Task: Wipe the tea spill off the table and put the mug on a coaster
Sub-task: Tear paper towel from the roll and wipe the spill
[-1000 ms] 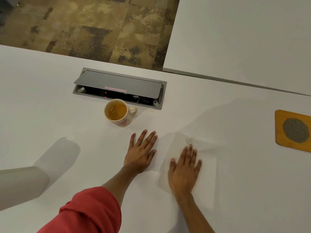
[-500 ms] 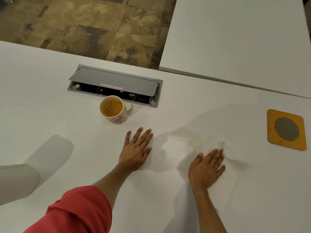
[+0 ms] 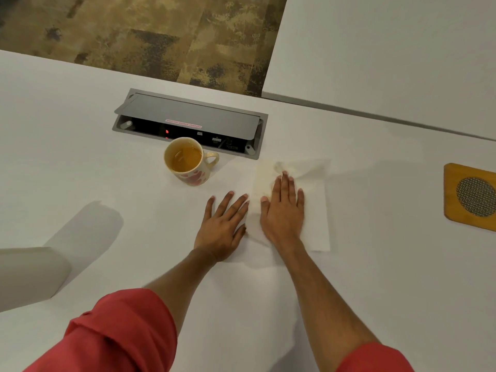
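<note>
Pressing flat on a thin white paper towel (image 3: 308, 210), the right hand (image 3: 283, 210) lies palm down with its fingers straight and close together, gripping nothing. The towel is a soft rectangular sheet, crumpled at its far edge beyond the fingertips and stained pale yellow-brown along its left strip, beside the thumb. The left hand (image 3: 224, 226) rests palm down just to the left of it, fingers spread wide on the bare surface (image 3: 94, 197), its little-finger side touching or nearly touching the towel's edge. Both forearms come out of rolled red sleeves (image 3: 120, 331).

Ahead and to the left of the left hand stands the mug (image 3: 188, 162), a rounded cream ceramic cup with red blotch patterns on its side and a loop handle pointing right. It holds amber tea, filled to well below the rim. It stands directly on the surface, well apart from the coaster (image 3: 471, 196), which lies far to the right of the right hand: a flat wooden square with rounded corners and a round grey mesh inset.

Just beyond the mug a grey metal power box (image 3: 188, 122) is sunk into the surface, its hinged lid raised and a small red light showing inside. The surface is smooth, matte white. A second white table (image 3: 389, 49) lies beyond the right hand, and mottled brown carpet (image 3: 147, 30) lies beyond the left.
</note>
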